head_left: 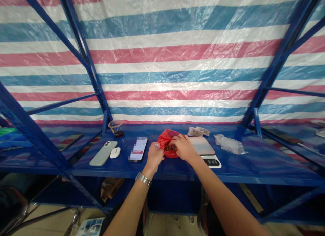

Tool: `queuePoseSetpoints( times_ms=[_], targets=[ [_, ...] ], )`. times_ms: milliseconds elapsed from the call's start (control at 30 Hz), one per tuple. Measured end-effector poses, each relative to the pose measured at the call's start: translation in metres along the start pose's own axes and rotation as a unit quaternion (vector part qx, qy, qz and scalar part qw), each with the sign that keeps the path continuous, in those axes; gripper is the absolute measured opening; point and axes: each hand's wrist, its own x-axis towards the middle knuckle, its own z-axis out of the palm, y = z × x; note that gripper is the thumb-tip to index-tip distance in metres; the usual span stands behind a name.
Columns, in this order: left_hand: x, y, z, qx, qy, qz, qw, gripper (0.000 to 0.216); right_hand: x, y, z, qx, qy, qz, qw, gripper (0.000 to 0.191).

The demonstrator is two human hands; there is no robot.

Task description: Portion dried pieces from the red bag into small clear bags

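A red plastic bag (169,134) with its mouth open rests on the blue shelf, and small brown pieces (168,148) show inside. My left hand (154,155) is closed on the bag's left rim. At the right side of the mouth, my right hand (183,147) has its fingers curled down over the opening; its fingertips are partly hidden, and what they hold cannot be made out. Just right of the bag sits a kitchen scale (203,146) with a dark display, partly covered by my right hand and forearm. Behind it lie small clear bags of brown bits (198,131).
Left of my hands lie a lit phone (138,149), a white earbud case (115,152) and a pale phone (103,153). A plastic cup (116,128) with dark liquid stands behind them. Clear zip bags (230,144) lie at right. Blue metal posts (264,77) frame the shelf (175,173).
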Motion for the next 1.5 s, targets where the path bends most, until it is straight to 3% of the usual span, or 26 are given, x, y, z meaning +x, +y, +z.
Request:
queuePoseSetpoints(
  times_ms=[133, 367, 567, 967, 1200, 1333, 1500],
  targets=[
    [-0.008, 0.004, 0.007, -0.049, -0.013, -0.042, 0.998, 0.03, -0.003, 0.003, -0.002, -0.021, 0.002, 0.005, 1.0, 0.039],
    [-0.012, 0.008, 0.018, -0.099, 0.005, -0.015, 0.995, 0.031, -0.003, 0.001, 0.007, 0.046, -0.01, 0.023, 0.999, 0.033],
    [-0.005, 0.001, 0.014, -0.12, -0.004, 0.013, 0.993, 0.024, -0.004, 0.002, 0.012, 0.086, 0.008, 0.04, 0.995, 0.036],
    [-0.003, 0.004, 0.008, -0.155, -0.028, -0.005, 0.987, 0.031, -0.001, 0.001, 0.017, 0.149, 0.03, 0.053, 0.987, 0.041],
    [0.005, 0.0, 0.006, -0.129, 0.004, 0.015, 0.991, 0.03, 0.002, 0.003, 0.019, 0.203, 0.038, 0.076, 0.975, 0.033],
    [0.019, -0.007, -0.003, 0.013, 0.093, 0.135, 0.986, 0.034, 0.005, 0.012, 0.022, 0.28, 0.077, 0.087, 0.953, 0.028],
    [0.022, -0.008, -0.014, 0.214, 0.144, 0.294, 0.92, 0.054, 0.007, 0.019, 0.015, 0.394, 0.112, 0.078, 0.909, 0.027]
  ],
)
